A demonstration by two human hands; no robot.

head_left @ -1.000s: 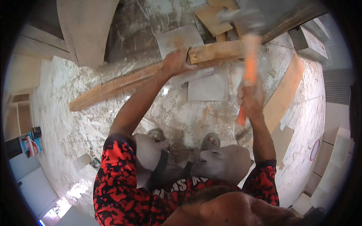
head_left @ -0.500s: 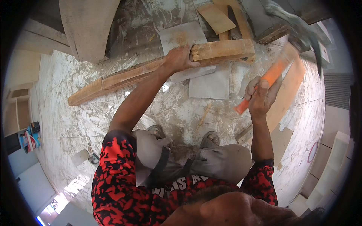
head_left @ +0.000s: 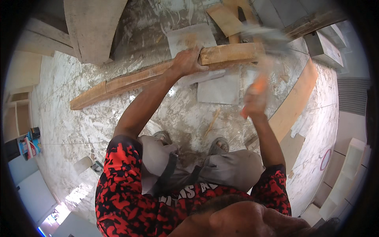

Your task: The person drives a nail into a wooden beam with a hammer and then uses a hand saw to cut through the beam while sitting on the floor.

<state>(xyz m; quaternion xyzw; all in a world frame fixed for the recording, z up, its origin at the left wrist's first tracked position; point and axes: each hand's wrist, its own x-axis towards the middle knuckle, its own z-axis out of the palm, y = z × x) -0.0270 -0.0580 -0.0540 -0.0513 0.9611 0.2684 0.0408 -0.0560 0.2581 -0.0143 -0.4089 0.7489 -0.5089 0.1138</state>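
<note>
Noted a blue-and-white tub (head_left: 29, 146) with a dark top near the left edge of the floor (head_left: 63, 130); cannot tell the contents. Noted also a pale cylinder (head_left: 82, 165) lying nearer the person; cannot tell whether hollow or solid. Located the wooden beam (head_left: 134, 80) across the far half of the floor, with a shorter block (head_left: 231, 54) toward the right end. Recorded its long axis as slanting from a nearer left end to a farther right end. Found the left hand (head_left: 188, 62) closed over the beam, just beside the block's left end. Found the right hand (head_left: 255, 101) wrapped round the orange handle of a hammer (head_left: 258, 84). Recorded the hammer as pointing away from the person, with its head near the block's right end; cannot tell contact, owing to blur. Sighted a long plank (head_left: 296, 102) slanting near the floor's right edge.
</note>
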